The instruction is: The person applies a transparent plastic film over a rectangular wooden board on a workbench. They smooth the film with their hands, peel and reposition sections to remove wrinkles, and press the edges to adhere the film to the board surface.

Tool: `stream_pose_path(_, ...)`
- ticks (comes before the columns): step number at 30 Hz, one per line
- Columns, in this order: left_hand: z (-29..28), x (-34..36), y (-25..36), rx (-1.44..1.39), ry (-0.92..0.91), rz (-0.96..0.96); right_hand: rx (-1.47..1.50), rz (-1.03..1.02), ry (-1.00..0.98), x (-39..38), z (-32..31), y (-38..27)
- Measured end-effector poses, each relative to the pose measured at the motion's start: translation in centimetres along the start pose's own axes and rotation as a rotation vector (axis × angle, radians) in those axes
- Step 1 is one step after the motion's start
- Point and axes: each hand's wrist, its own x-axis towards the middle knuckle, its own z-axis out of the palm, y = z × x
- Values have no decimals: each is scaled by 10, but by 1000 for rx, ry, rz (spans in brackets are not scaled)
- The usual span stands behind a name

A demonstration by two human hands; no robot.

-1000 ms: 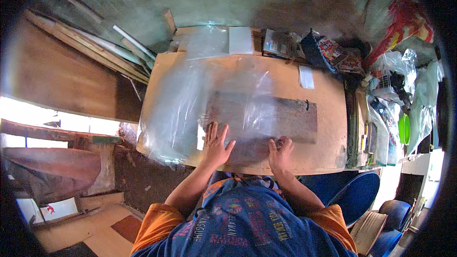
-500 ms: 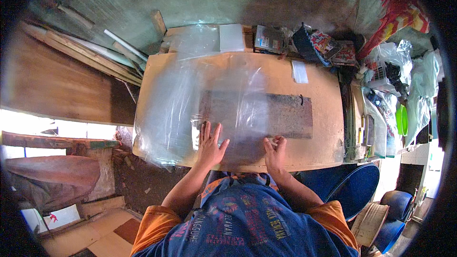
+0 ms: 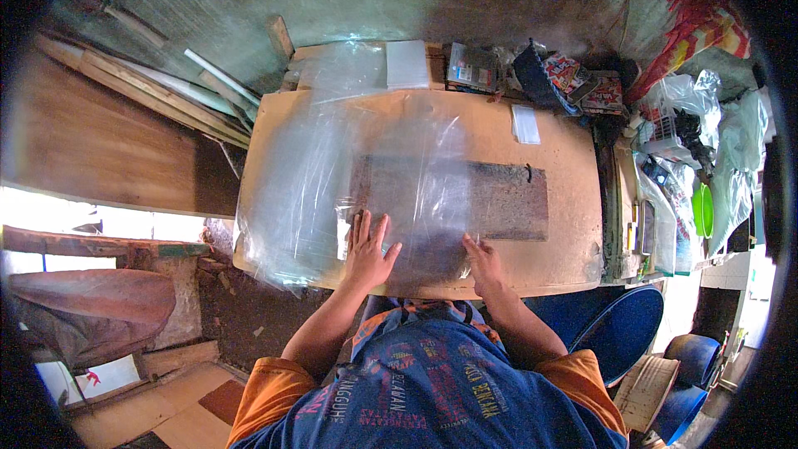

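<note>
A stack of thin, clear plastic sheets [image 3: 307, 175] covers the left part of a tan board tabletop [image 3: 557, 270]. A sheet at its right side [image 3: 428, 145] lies partly over a dark, worn rectangular plate [image 3: 509, 199], whose right end is uncovered. My left hand [image 3: 370, 254] rests palm down on the plastic near the front edge, fingers stretched out and spread. At the right edge of the sheet my right hand [image 3: 485, 266] is closed, thumb and forefinger pinching the plastic. Its other fingers are partly hidden.
A small white stack [image 3: 524, 125] lies at the back right. Behind the board are a pale flat pack [image 3: 406, 65], a dark blue pouch [image 3: 540, 75] and boxes. Plastic bags [image 3: 731, 141] hang at right, near a green bowl [image 3: 702, 209]. Blue drums [image 3: 619, 324] stand below.
My right hand has straightened its curled fingers and drawn them together at the sheet's edge. My left hand stays flat in the same place on the plastic.
</note>
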Motion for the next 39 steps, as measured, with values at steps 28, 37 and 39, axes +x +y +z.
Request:
stream_pose_path(28,-34,10,-1,-976,106,-237,407,63,-909,50,-9,-90)
stream_pose_path(37,-89,7,-6,-1835,-438,-613,194,-231,-934,9,-40,-99)
stream_pose_path(39,-95,7,2,-1777,-360,-424,109,-275,-924,1,-44,-103)
